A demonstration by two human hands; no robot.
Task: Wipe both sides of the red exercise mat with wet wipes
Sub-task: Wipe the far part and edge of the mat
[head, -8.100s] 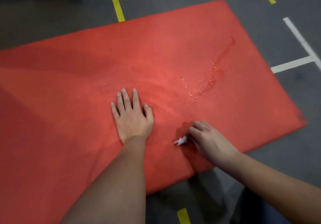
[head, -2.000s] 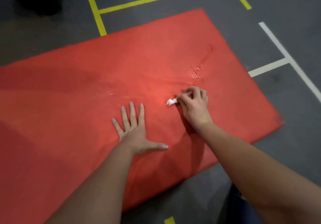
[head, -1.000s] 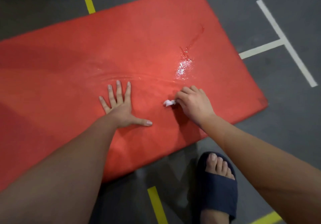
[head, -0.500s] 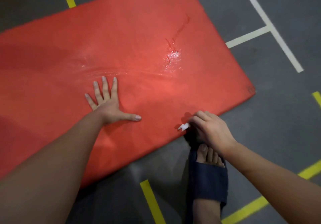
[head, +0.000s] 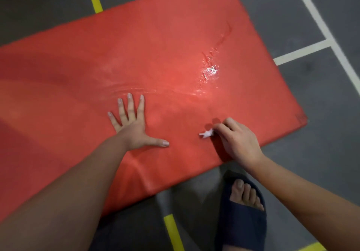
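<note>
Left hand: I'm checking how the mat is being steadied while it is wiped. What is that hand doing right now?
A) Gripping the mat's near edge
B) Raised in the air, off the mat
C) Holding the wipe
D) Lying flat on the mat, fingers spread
D: the left hand lies palm down on the red mat with its fingers spread, while the right hand pinches the white wipe.

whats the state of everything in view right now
left hand: open, fingers spread, flat on the red mat
right hand: pinching the wet wipe
wet wipe: crumpled small
red mat: lying flat, streaked wet
wet patch: glistening
slipper: worn, just off the mat's near edge
</note>
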